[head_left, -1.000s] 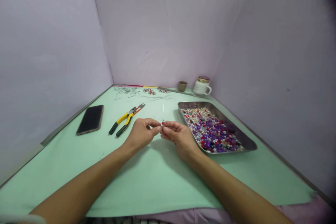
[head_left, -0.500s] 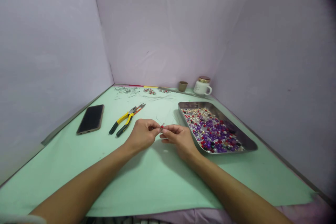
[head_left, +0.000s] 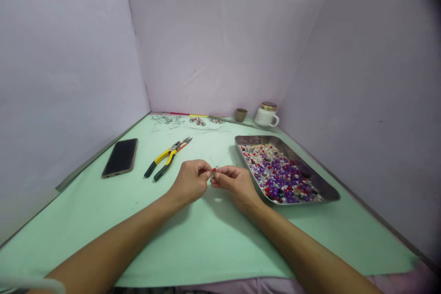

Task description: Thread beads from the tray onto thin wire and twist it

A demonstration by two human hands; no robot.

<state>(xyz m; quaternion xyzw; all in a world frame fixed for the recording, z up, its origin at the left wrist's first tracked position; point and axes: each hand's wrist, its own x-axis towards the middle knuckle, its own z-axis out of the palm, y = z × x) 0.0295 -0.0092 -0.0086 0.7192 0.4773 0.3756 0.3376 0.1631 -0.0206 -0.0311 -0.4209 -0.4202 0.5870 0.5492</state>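
Pinching a red bead [head_left: 214, 170] between left hand [head_left: 191, 182] and right hand [head_left: 240, 187], close together (finer detail too small to tell). With a metal tray [head_left: 329, 190] of mixed beads [head_left: 279, 172] just right, pliers [head_left: 172, 150] leftward, a phone [head_left: 120, 158] farther left.

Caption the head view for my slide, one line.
Left hand and right hand meet at a red bead, pliers to one side, bead tray to the other.

Both forearms [head_left: 138, 223] angle inward, left grip [head_left: 193, 183] and right grip [head_left: 237, 184] pinched, fingertips [head_left: 208, 175] close together.
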